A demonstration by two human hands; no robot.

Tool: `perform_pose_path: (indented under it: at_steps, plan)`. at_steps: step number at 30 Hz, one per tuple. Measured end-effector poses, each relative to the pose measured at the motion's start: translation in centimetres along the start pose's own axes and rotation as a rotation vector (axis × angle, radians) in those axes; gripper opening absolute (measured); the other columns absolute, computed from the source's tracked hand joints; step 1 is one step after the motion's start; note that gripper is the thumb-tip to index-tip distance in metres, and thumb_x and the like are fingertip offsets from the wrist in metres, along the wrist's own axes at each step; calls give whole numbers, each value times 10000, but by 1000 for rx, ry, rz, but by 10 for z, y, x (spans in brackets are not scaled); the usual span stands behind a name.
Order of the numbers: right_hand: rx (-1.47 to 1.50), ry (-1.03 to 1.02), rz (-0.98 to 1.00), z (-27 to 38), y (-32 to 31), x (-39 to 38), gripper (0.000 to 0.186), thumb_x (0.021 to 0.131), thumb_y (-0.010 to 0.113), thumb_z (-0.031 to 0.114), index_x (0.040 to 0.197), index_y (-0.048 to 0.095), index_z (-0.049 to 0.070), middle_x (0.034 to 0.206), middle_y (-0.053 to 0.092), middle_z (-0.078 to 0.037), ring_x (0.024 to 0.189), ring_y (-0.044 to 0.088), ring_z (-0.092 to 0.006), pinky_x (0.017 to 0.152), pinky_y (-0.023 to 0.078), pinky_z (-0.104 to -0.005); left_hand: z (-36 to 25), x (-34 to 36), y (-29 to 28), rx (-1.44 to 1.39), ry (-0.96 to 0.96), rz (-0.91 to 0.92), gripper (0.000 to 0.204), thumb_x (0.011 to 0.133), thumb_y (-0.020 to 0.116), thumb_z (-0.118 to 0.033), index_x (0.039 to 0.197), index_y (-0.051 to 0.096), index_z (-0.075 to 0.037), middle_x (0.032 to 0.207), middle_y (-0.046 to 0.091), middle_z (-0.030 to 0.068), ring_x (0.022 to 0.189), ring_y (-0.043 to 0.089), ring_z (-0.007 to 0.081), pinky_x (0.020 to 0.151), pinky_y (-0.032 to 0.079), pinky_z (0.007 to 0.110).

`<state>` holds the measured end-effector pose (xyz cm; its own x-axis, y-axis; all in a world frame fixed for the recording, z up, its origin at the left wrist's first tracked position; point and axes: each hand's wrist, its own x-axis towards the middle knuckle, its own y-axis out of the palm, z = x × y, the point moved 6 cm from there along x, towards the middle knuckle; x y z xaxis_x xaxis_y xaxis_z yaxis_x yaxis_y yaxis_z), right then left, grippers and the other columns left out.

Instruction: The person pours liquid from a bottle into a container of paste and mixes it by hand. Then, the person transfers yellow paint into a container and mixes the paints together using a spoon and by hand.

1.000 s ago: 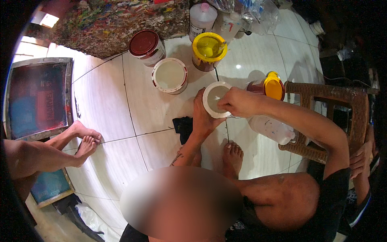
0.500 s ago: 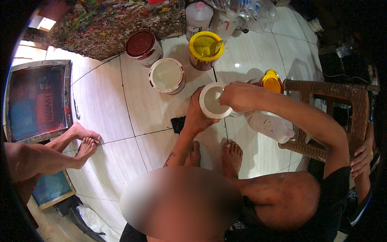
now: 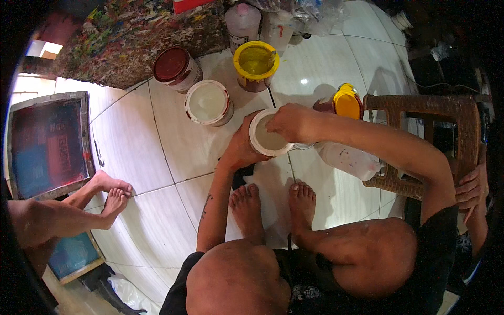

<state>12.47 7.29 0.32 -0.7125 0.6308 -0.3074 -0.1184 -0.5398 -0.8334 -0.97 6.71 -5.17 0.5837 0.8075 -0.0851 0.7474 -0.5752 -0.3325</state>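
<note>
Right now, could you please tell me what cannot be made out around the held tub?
In the head view:
Right hand: its own back hides whether it grips anything.
Left hand: the white-rimmed tub hides part.
Translucent bottle: the right forearm hides part.
Black cloth: the left forearm covers part.

White tub [image 3: 254, 135], yellow-rimmed can [image 3: 255, 76], maroon lid [image 3: 171, 64], multicolour-flecked surface [image 3: 126, 47]

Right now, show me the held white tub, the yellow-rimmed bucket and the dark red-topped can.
Held white tub [image 3: 252, 135]: head view, left side of its rim.
Yellow-rimmed bucket [image 3: 255, 77]: head view, near side of its rim.
Dark red-topped can [image 3: 171, 64]: head view, middle of its top.
</note>
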Motion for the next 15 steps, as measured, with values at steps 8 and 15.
perform_pose_path:
  at_steps: [8, 15]
  plan:
    - [-260, 63, 264, 13, -24, 2, 85, 770, 662, 75, 848, 696, 70, 854, 699, -165, 845, 684, -375, 752, 546, -461, -3, -2, -3, -28, 6, 13, 1086, 548, 918, -201, 1461, 337, -110, 1391, 536, 156, 1270, 546, 343, 1057, 463, 424]
    - [-169, -19, 230, 19, -17, 8, 96, 762, 666, 62, 850, 702, 50, 869, 712, -148, 857, 695, -360, 760, 557, -452, 5, -4, -3, -49, 32, 22, 1084, 558, 915, -197, 1466, 328, -107, 1394, 536, 161, 1281, 540, 352, 1058, 462, 433]
